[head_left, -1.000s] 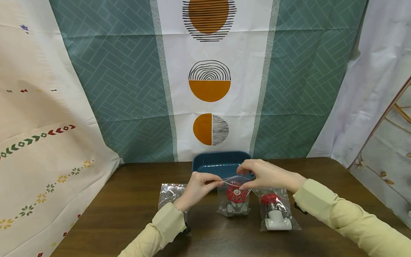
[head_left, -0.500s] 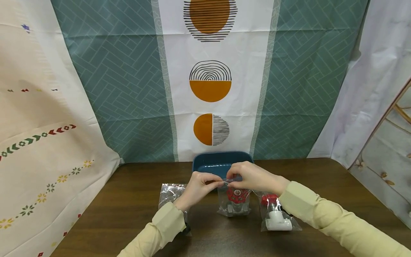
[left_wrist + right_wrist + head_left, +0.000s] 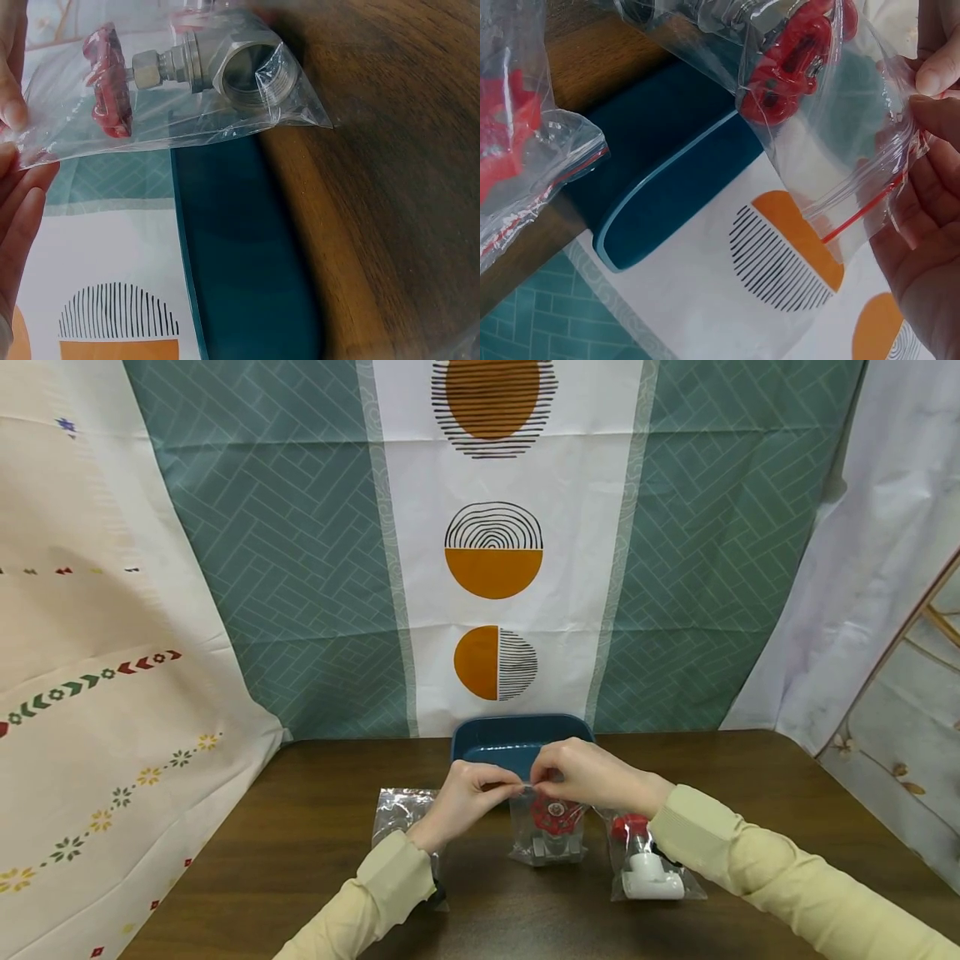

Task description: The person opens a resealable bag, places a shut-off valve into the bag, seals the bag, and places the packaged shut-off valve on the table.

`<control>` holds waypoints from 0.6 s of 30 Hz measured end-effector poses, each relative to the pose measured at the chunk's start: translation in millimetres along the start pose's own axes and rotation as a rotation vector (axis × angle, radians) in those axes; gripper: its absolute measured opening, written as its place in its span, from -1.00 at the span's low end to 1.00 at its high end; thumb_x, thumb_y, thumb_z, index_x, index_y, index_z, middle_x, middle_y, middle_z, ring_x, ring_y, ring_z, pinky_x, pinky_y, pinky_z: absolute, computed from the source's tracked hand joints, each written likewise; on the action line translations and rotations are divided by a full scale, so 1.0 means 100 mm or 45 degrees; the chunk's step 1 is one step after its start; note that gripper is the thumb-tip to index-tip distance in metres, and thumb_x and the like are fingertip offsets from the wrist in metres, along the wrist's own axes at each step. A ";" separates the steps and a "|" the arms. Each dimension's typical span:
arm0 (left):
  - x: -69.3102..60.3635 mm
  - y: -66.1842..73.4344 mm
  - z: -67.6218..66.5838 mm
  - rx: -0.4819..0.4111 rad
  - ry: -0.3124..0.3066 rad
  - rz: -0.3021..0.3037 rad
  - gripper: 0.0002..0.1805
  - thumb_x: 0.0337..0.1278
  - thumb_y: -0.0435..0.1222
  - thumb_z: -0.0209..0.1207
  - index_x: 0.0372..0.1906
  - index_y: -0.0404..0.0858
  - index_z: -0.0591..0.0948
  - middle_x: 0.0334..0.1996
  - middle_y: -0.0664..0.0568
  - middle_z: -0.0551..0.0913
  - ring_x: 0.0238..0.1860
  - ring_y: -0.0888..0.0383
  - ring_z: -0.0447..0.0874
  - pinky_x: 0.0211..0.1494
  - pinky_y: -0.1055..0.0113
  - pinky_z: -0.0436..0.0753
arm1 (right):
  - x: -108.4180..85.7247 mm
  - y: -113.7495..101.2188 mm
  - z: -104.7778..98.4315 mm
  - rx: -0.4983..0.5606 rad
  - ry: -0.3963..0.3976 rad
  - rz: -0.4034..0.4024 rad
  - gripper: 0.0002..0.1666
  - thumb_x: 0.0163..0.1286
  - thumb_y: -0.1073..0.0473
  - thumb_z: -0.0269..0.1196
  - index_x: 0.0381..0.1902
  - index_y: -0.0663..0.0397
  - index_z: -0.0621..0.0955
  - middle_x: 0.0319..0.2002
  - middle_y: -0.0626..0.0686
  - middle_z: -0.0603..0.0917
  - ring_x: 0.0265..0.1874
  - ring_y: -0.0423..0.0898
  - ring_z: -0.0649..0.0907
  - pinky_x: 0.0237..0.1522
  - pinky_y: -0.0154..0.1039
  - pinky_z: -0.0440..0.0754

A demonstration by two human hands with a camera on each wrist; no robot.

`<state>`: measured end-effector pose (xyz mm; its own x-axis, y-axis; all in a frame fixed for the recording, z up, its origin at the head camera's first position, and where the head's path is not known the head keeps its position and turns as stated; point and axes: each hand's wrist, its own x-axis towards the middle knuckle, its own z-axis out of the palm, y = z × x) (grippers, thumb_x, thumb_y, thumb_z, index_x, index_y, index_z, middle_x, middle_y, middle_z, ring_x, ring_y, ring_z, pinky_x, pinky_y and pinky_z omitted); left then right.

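A clear zip bag (image 3: 522,843) stands upright in the middle of the table, holding a metal gate valve (image 3: 196,61) with a red handwheel (image 3: 555,812). My left hand (image 3: 468,795) pinches the bag's top edge at its left. Right beside it, my right hand (image 3: 592,774) pinches the same edge, the fingertips of both hands almost meeting. In the right wrist view a red zip line (image 3: 862,208) runs along the bag's mouth to the fingers. Whether the seal is fully closed there, I cannot tell.
A dark blue tray (image 3: 480,727) sits behind the bag at the table's back edge. To the right lies another bag with a white tee valve (image 3: 651,881) and red knob, partly under my right wrist. A third clear bag (image 3: 392,810) lies left, partly hidden by my left arm.
My right hand has moved left along the bag's top to beside the left hand, its fingers coming from spread to pinching. The bag's mouth has narrowed. My left hand keeps its place.
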<state>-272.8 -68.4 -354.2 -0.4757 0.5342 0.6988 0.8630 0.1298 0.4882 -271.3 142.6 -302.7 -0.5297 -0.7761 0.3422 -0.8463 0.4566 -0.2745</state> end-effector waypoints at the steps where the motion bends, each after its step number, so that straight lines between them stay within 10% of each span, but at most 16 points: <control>1: 0.01 0.04 -0.01 -0.006 0.003 0.010 -0.90 -0.03 -0.55 0.20 -0.37 -0.38 0.68 -0.44 -0.01 0.66 -0.46 0.22 0.61 -0.41 0.42 0.57 | 0.00 -0.01 0.00 -0.003 0.004 0.011 -0.97 0.15 0.30 0.29 -0.42 0.08 0.65 -0.45 -0.21 0.55 -0.51 -0.30 0.49 -0.46 -0.47 0.51; 11: 0.06 0.31 -0.08 -0.017 -0.009 0.018 -0.89 -0.07 -0.63 0.18 -0.39 -0.48 0.65 -0.47 -0.16 0.64 -0.50 0.03 0.60 -0.41 0.40 0.57 | 0.01 -0.03 0.03 -0.041 0.026 -0.007 -0.94 0.13 0.28 0.32 -0.39 0.05 0.66 -0.44 -0.19 0.57 -0.49 -0.30 0.51 -0.42 -0.48 0.51; 18: -0.02 -0.03 0.00 -0.017 -0.023 -0.032 -0.89 0.01 -0.49 0.21 -0.33 -0.33 0.69 -0.40 0.08 0.66 -0.48 0.21 0.59 -0.42 0.43 0.55 | 0.02 -0.05 0.02 -0.067 0.016 -0.033 -0.94 0.13 0.30 0.32 -0.40 0.06 0.67 -0.44 -0.16 0.59 -0.51 -0.32 0.52 -0.43 -0.49 0.51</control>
<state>-274.4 -69.7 -357.7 -0.4940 0.5460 0.6767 0.8484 0.1321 0.5127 -268.3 137.7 -302.3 -0.5080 -0.7824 0.3603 -0.8613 0.4589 -0.2180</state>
